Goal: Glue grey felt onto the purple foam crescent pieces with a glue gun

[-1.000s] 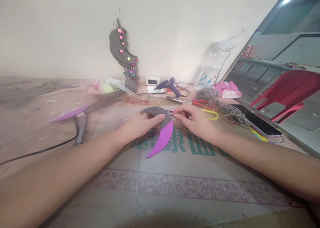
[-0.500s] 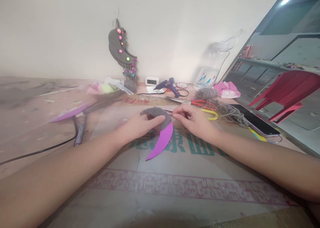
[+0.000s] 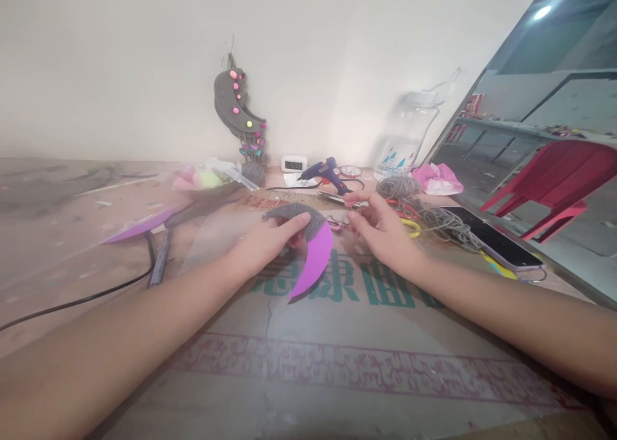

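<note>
My left hand grips a purple foam crescent whose upper part is wound with grey yarn. The crescent is held tilted just above the cardboard sheet. My right hand is beside the crescent's right edge, with thumb and fingers pinched on a thin grey yarn strand that I can barely make out. A loose bundle of grey yarn lies behind my right hand.
A blue glue gun, a small white clock, scissors with red and yellow handles, a phone, a clear plastic jar and a pink bag lie along the back. A decorated grey crescent ornament leans on the wall. Another purple crescent and a black cable lie at the left.
My right hand has drawn slightly away from the crescent and up. The left hand has lifted the crescent a little, and the view has shifted downward.
</note>
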The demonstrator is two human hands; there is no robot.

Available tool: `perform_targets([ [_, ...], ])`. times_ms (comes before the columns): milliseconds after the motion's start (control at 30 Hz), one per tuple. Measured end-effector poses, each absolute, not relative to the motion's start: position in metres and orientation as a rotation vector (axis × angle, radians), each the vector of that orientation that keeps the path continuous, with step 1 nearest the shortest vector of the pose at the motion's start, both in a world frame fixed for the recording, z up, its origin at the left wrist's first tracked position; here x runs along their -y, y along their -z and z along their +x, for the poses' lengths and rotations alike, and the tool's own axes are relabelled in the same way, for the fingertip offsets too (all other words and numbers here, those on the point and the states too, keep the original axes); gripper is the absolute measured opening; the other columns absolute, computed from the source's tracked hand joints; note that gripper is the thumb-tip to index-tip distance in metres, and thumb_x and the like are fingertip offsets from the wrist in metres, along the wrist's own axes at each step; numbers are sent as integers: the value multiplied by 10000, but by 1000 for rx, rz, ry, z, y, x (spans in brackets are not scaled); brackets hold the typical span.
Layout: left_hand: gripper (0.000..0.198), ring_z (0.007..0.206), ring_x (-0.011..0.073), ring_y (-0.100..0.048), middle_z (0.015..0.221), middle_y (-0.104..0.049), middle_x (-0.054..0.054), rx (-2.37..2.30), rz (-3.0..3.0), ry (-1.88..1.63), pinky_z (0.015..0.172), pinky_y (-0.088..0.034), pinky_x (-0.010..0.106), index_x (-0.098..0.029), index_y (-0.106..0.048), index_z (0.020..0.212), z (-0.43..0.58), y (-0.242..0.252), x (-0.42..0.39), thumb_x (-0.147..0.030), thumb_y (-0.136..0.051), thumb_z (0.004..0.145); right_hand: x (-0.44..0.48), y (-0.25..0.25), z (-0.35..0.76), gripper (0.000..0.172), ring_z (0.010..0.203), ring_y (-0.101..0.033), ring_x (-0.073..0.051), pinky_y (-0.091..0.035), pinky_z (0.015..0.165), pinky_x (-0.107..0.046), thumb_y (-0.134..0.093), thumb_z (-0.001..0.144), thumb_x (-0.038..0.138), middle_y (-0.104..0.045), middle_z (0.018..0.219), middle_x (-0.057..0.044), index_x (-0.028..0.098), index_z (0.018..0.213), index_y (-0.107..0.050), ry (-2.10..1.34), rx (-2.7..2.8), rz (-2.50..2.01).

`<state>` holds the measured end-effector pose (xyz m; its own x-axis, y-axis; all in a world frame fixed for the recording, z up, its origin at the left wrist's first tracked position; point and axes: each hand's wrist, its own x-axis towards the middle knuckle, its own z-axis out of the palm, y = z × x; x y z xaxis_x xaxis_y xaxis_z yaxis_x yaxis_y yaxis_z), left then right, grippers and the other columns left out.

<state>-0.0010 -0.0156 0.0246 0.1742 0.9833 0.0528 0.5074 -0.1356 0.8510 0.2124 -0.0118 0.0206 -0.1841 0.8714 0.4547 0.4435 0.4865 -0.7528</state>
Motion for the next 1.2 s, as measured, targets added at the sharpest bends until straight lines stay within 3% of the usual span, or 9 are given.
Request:
perform_targets([
  [67,492,629,172,-571,659,-636,30,-1387,1704,-874,635,-417,272,-188,-575,602,-2,-20,12,-618,-412,778,15,-23,212,142,627,-480,-114,-397,590,-254,-499,859,303,-525,722,-1,178,907,-548,-614,1829,-1090],
  [167,468,631,170,-559,654,-615,20,-1352,1708,-915,639,-410,269,-193,-573,636,-3,-16,10,-611,-418,780,20,-24,208,260,606,-457,-105,-383,579,-243,-481,873,367,-522,676,1,160,740,-563,-798,1961,-1084],
  [300,429,641,158,-545,645,-588,11,-1292,1755,-914,636,-399,254,-194,-571,638,-1,-20,14,-582,-455,780,22,-23,204,250,617,-478,-104,-394,578,-235,-533,842,377,-544,688,2,154,752,-598,-1023,2000,-1024],
  [600,302,667,116,-526,711,-542,-16,-1136,1673,-1208,658,-422,227,-200,-522,763,-1,-20,13,-483,-441,831,17,-22,207,280,481,-376,-64,-295,434,-202,-551,814,426,-464,606,44,158,733,-547,-1005,1873,-1169],
  [767,295,643,107,-508,704,-539,-17,-1193,1679,-1134,621,-411,216,-193,-522,758,-2,-19,10,-475,-463,820,18,-23,205,255,472,-389,-65,-298,422,-201,-549,819,410,-490,603,40,162,762,-545,-1080,1792,-1173],
  [933,304,638,107,-503,710,-540,-19,-1210,1728,-1084,601,-396,217,-196,-527,798,-2,-18,12,-491,-456,824,17,-24,205,236,463,-362,-61,-307,429,-200,-516,848,403,-459,594,52,169,827,-536,-1210,1707,-1104],
  [1033,301,635,106,-500,708,-549,-22,-1208,1773,-1087,615,-397,222,-191,-534,801,-1,-17,13,-482,-459,824,16,-23,206,220,528,-414,-74,-349,479,-205,-538,838,384,-490,657,39,173,902,-538,-1185,1740,-1054],
  [1200,270,629,103,-488,701,-553,-20,-1142,1841,-1069,600,-385,221,-181,-546,773,2,-19,16,-439,-480,816,14,-21,206,219,612,-456,-87,-376,534,-212,-586,801,367,-517,726,14,155,841,-548,-1145,1830,-1059],
])
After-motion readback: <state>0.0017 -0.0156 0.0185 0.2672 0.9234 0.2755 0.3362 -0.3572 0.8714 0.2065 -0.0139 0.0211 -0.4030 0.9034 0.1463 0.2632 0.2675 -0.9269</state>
